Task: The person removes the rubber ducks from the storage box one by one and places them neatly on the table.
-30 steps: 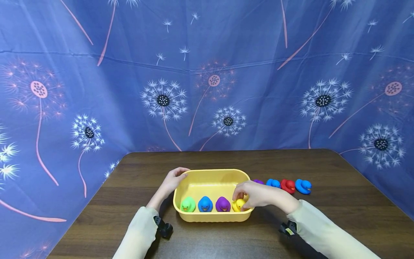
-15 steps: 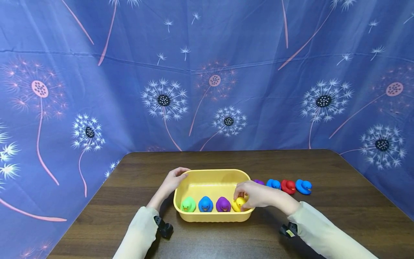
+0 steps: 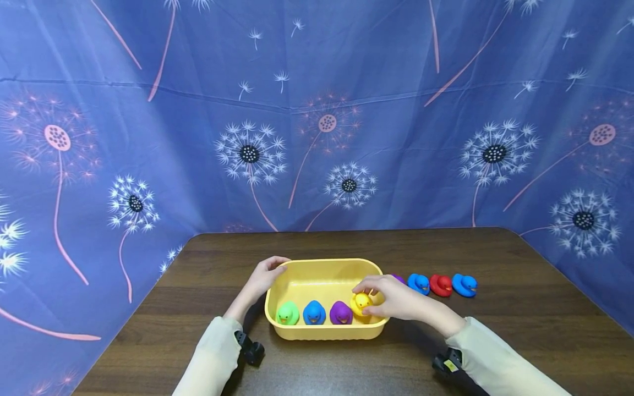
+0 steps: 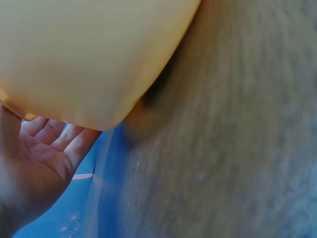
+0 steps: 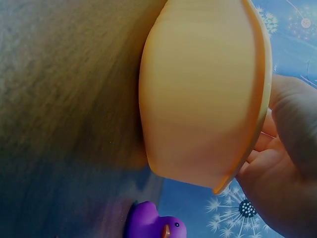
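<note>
- Thumb and fingers of the person's right hand (image 3: 396,297) were parted by about a duck's breadth and pinched a glossy yellow toy duck (image 3: 361,301) from either side.
- That yellow duck was inside the pale-yellow, round-cornered plastic tub (image 3: 327,333), towards its right end; whether it touched the floor could not be told.
- The left hand (image 3: 262,278) held the tub's far-left corner, thumb at the rim, fingers partly curled behind the wall; that steadying hold seemed worth keeping, since so light-looking a tub might slide.
- Along the near wall sat a light-green toy duck (image 3: 288,313), a blue toy duck (image 3: 314,313) and a purple toy duck (image 3: 341,313); the yellow one was just beside the purple, so a slow, straight movement would best avoid knocking it.
- A light pinch probably sufficed, with knuckles clear of the rim.
- Four more ducks (image 3: 441,285) lined the dark wood-grain table (image 3: 346,368) beyond the right hand.
</note>
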{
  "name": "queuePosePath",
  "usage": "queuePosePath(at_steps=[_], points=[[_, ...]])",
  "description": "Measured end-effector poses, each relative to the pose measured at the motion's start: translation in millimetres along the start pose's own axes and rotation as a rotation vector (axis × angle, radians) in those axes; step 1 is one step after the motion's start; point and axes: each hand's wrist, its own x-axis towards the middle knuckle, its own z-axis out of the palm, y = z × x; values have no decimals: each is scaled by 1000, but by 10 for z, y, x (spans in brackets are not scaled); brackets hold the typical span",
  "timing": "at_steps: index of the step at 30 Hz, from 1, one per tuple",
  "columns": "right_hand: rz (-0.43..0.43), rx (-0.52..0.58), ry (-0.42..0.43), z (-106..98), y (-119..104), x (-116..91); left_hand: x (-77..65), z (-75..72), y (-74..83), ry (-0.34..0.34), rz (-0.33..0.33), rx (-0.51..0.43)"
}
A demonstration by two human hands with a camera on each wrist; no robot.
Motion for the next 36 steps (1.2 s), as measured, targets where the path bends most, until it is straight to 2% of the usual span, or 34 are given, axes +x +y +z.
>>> queuePosePath(at_steps=[2,7,17,24,36], points=[[-6,3,28,9,9,-3,29,4,-50,7,-7,3],[-16,21,71,14,9,-16,23,6,-56,18,-2,30],[14,49,101,4,-30,-55,21,14,-61,24,-4,23],[-25,62,147,-34,-39,-88,41,10,-82,22,-14,27],[-21,101,156,-133,-113,-153,39,7,-88,24,-8,22]])
